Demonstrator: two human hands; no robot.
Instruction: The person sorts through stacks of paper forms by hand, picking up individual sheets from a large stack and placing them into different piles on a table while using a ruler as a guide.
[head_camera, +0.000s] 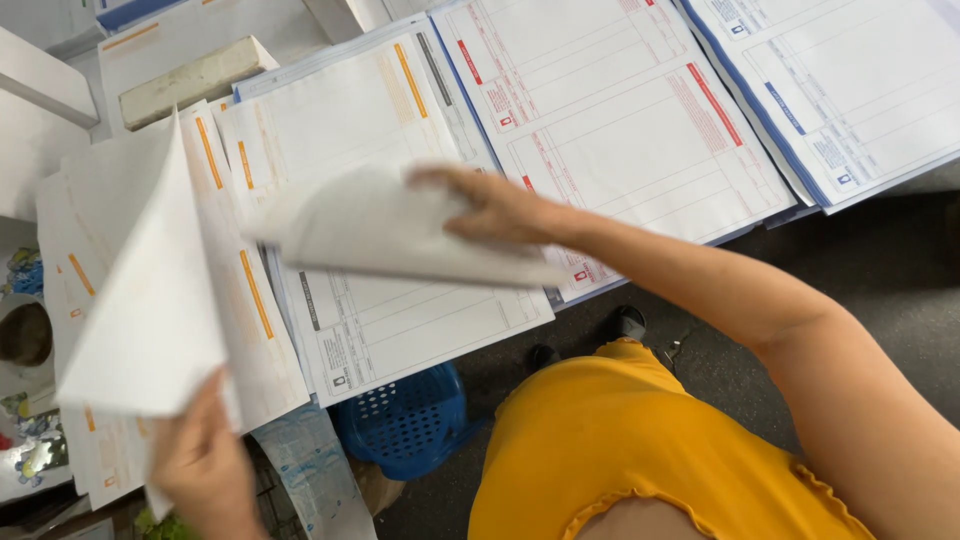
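Landmark = the grey-barred form stack (400, 330) in the middle of the work surface; everything below is placed vs. that.

Risks, as a judgement: the curled sheet (390, 235) is bowing and blurring w/ motion, pinched only at one edge, so it could be slipping free or creasing if the grip is loosening. It could also be dragging the top form of the stack askew, since it's hanging just above it. The fanned orange-barred sheets (150, 300), left of the stack, are being held only at their bottom corner; they're flaring apart and could be sliding out of order or spilling toward the blue perforated basket (405, 420) sitting below the stack's near edge.

Right hand (495, 205) is reaching over the stack's upper right part, fingers closing on the curled sheet's right edge; sheet is extending left from the hand, draping across the stack w/o lying flat on it.

Left hand (205, 465) is sitting below-left of the stack, gripping the bottom of the orange-barred bundle, which is rising up and left from the thumb.

Red-barred forms (620, 110) are lying right of the stack, blue-barred forms (850, 80) further right. A pale block (195, 80) is resting above-left.
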